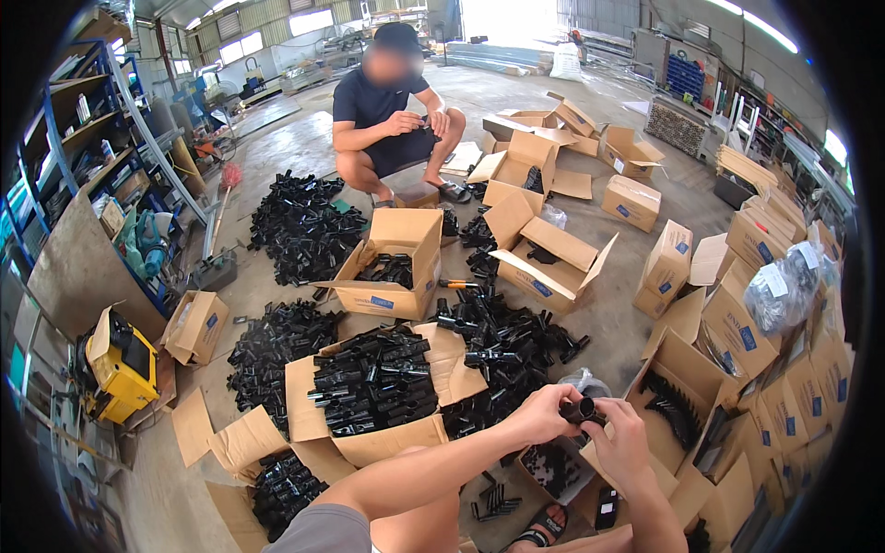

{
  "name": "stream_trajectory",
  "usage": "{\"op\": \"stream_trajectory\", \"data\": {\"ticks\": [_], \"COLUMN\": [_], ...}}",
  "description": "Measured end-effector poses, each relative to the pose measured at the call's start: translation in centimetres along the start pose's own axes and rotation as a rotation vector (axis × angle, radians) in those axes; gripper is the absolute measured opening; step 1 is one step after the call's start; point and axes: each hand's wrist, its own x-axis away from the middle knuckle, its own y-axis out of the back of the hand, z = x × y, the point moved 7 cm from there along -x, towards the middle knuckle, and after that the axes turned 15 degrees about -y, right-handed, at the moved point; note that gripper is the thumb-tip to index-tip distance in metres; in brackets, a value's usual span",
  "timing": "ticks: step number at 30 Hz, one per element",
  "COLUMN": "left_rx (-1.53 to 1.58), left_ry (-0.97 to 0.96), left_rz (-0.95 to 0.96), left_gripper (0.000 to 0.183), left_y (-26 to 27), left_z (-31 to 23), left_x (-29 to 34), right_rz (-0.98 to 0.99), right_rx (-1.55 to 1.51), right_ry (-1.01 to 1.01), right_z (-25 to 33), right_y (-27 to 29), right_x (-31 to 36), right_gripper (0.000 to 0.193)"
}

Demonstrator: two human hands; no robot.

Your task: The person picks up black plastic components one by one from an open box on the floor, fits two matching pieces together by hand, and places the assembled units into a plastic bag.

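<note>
Both my hands are closed on a black tubular fitting (579, 408), its round open end facing up. My left hand (544, 417) grips it from the left, and my right hand (621, 442) has its fingers against the right side. Just below them sits a container of small black pieces (553, 468), partly hidden by my arms. To the left, an open cardboard box (307, 403) is heaped with black fittings (376, 380). Right of my hands, another open carton (696, 367) holds a row of black parts (671, 410).
Loose piles of black fittings (304, 226) cover the floor ahead. A person (392, 120) squats beyond them, handling a small dark thing. Cartons (631, 203) crowd the right side. A yellow case (124, 369) stands at left near shelves (88, 138). A dark phone-like object (606, 508) lies near my right forearm.
</note>
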Motion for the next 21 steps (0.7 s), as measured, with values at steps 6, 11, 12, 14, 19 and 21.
{"op": "stream_trajectory", "data": {"ticks": [6, 11, 12, 14, 19, 21], "left_rx": [-0.008, 0.019, 0.009, 0.001, -0.002, -0.085], "left_ry": [0.014, 0.003, 0.003, 0.002, 0.002, 0.008], "left_rz": [0.023, 0.025, 0.027, 0.029, 0.044, 0.051], "left_gripper": [0.036, 0.036, 0.036, 0.036, 0.039, 0.041], "left_y": [0.0, -0.3, -0.3, -0.4, 0.0, 0.4], "left_z": [0.2, -0.1, -0.1, -0.1, 0.5, -0.2], "left_x": [0.0, 0.1, 0.0, 0.0, 0.1, 0.2], "right_rz": [0.017, 0.025, 0.032, 0.045, 0.092, 0.059], "right_rx": [0.020, -0.047, -0.098, -0.065, -0.009, -0.170], "right_ry": [-0.020, -0.048, -0.078, -0.081, -0.086, -0.127], "right_z": [-1.4, -1.1, -1.2, -1.5, -1.8, 0.0], "right_y": [-0.5, -0.2, -0.3, -0.3, -0.8, 0.0], "right_x": [-0.3, -0.1, -0.1, -0.1, -0.1, 0.1], "right_gripper": [0.015, 0.016, 0.018, 0.020, 0.034, 0.048]}}
